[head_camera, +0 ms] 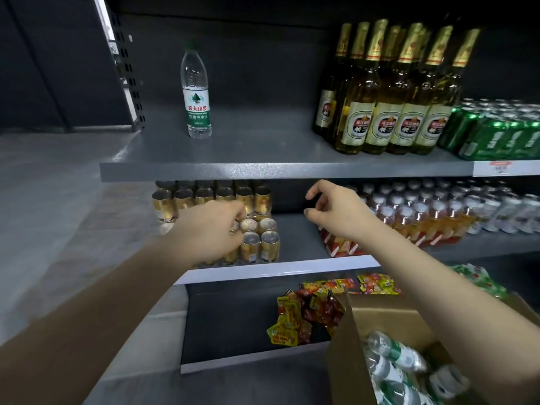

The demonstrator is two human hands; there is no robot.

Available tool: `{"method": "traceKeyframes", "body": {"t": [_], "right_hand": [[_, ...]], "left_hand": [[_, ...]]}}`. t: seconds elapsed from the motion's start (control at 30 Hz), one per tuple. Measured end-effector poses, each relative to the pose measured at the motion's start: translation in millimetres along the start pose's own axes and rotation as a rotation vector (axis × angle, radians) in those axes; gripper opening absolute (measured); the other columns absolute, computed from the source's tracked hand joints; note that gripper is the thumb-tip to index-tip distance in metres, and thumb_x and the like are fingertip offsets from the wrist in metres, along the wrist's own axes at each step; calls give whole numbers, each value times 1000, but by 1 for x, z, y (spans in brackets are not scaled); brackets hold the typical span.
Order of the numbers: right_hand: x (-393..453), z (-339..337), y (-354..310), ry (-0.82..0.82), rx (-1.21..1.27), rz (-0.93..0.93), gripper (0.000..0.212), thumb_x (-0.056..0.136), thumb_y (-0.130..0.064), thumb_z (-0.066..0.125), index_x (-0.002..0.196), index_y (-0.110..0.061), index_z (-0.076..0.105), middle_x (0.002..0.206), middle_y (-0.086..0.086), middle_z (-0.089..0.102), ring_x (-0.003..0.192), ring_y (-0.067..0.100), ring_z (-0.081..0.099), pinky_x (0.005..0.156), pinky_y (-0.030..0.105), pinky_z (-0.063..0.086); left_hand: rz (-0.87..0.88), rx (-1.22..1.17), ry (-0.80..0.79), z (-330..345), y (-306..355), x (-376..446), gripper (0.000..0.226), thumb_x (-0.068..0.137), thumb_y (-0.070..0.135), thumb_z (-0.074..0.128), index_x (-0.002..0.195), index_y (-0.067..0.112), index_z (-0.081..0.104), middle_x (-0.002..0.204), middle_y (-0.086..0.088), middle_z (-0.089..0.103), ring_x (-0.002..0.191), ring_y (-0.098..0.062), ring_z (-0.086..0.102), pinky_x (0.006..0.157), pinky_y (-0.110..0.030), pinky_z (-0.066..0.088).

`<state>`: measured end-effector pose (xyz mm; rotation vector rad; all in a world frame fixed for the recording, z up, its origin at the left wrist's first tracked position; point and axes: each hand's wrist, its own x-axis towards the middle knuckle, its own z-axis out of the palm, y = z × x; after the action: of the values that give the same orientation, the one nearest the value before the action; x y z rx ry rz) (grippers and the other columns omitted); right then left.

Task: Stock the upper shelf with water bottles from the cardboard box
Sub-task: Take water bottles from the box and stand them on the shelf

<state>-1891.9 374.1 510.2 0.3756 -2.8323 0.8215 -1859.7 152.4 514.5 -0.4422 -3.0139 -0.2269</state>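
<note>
So far one water bottle stands upright on the upper shelf, left of the beer bottles. Below that shelf's front edge, both the left hand and right hand hang loosely curled, holding nothing. More bottles lie in the cardboard box, far below the shelf at right. Best to reach down, grip one by its body, and stand it beside the first.

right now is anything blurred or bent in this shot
Head view: the clear plastic water bottles in the brown cardboard box are smeared with blur; the upright green-labelled water bottle is sharp; the grey upper shelf edge bows slightly from wide-angle distortion.
</note>
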Motion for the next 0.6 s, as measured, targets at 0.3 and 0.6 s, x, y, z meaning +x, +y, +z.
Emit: {"method": "traceKeyframes", "body": {"t": [0.3, 0.6], "right_hand": [[-44, -22, 43, 4, -14, 100, 22, 82, -15, 60, 103, -12, 54, 79, 2, 58, 59, 7, 45, 53, 24, 34], [-83, -60, 101, 19, -34, 162, 21, 82, -15, 59, 102, -11, 54, 68, -6, 51, 61, 14, 48, 55, 28, 35]], "left_hand": [[45, 13, -33, 15, 46, 2, 24, 86, 26, 48, 110, 25, 51, 105, 3, 60, 96, -20, 56, 71, -33, 47], [97, 11, -57, 36, 116, 11, 26, 86, 28, 49, 112, 27, 49, 95, 10, 53, 84, -15, 46, 60, -27, 33]]}}
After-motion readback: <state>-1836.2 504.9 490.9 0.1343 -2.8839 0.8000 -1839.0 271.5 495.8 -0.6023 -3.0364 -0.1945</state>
